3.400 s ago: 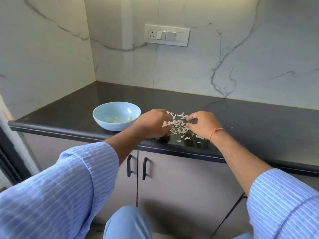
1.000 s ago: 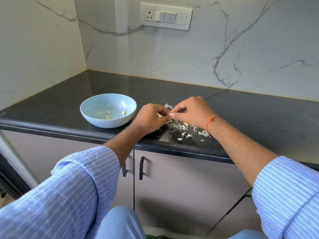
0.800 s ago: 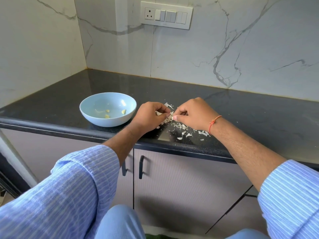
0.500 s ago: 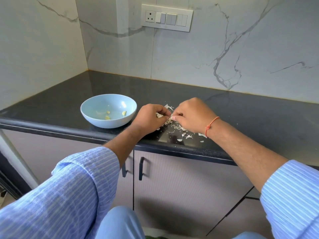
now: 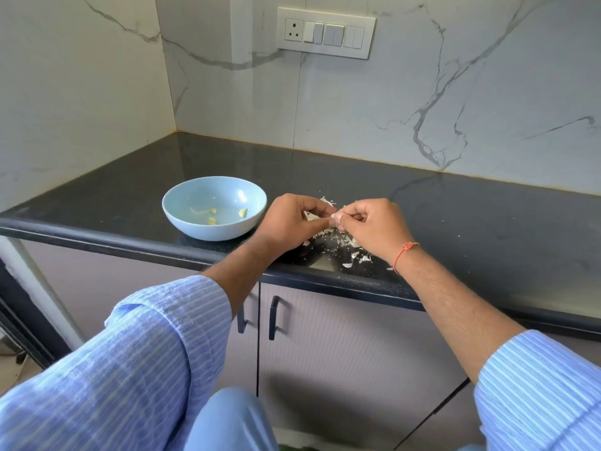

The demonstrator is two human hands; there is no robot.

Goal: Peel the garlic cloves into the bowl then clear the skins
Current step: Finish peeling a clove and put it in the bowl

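Holding three peeled garlic cloves, the pale blue bowl sits on the black countertop near its front edge, just left of the hands. Two cloves lie near the bowl's centre, one toward its right wall; a thin scrap of skin lies beside them.

Left hand and right hand meet above the counter, fingers of both curled, pinching a small pale garlic piece between them. Cannot tell whether it is clove or skin.

Loose garlic skins are scattered under and in front of the hands, some close to the rounded counter edge.

Counter right of the hands and behind the bowl is bare, back to the marble wall.

No readable writing; switch plate unmarked.
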